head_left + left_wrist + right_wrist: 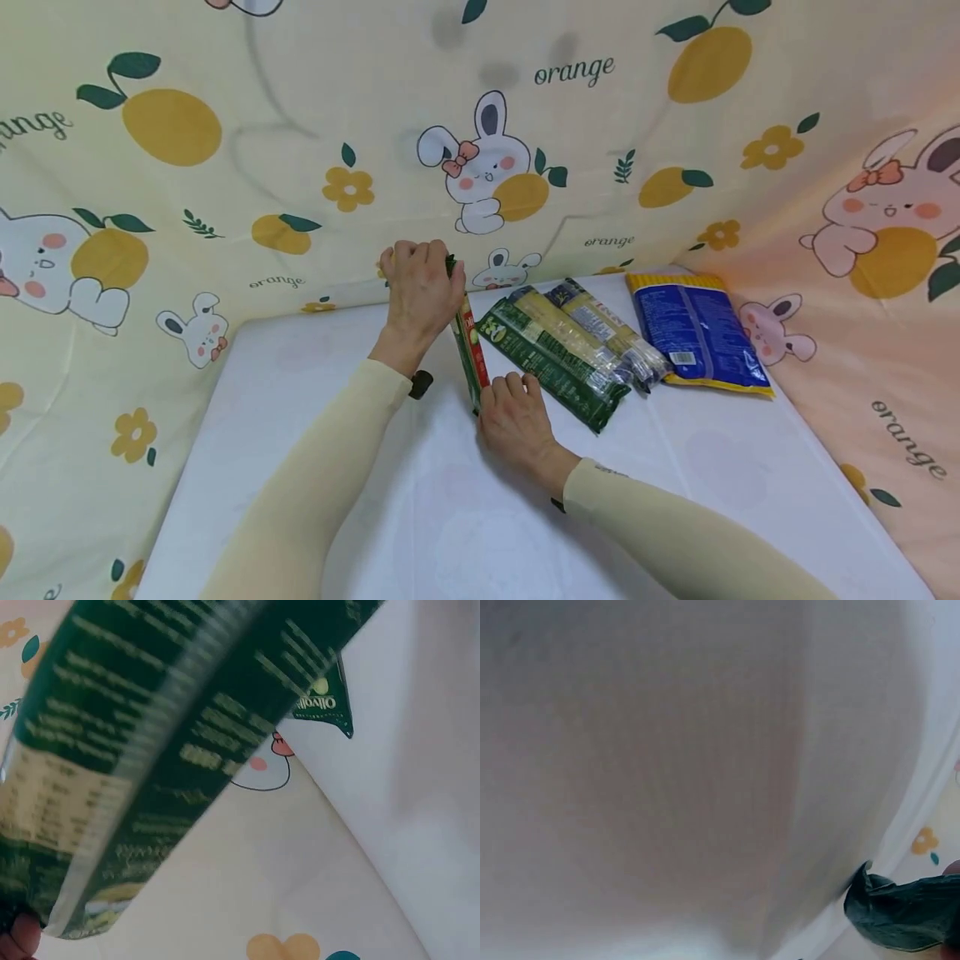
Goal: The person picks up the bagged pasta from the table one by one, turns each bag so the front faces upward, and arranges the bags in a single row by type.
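A long green and red packet (470, 354) is held by its two ends, with a narrow side facing up in the head view. My left hand (422, 292) grips its far end, higher up near the cloth wall. At the near end my right hand (519, 425) pinches it, close over the table. The left wrist view shows the packet's green, printed back (150, 735) with a pale seam. Its dark green crimped end (900, 911) appears in the right wrist view. Just right of it, a flat green packet (551, 362) lies on the table.
Two clear packs of what looks like spaghetti, a nearer pack (558, 321) and a farther pack (607, 325), lie beside the green packet. Farther right is a blue and yellow bag (697, 333). A patterned cloth (360, 108) hangs behind the white table (300, 400).
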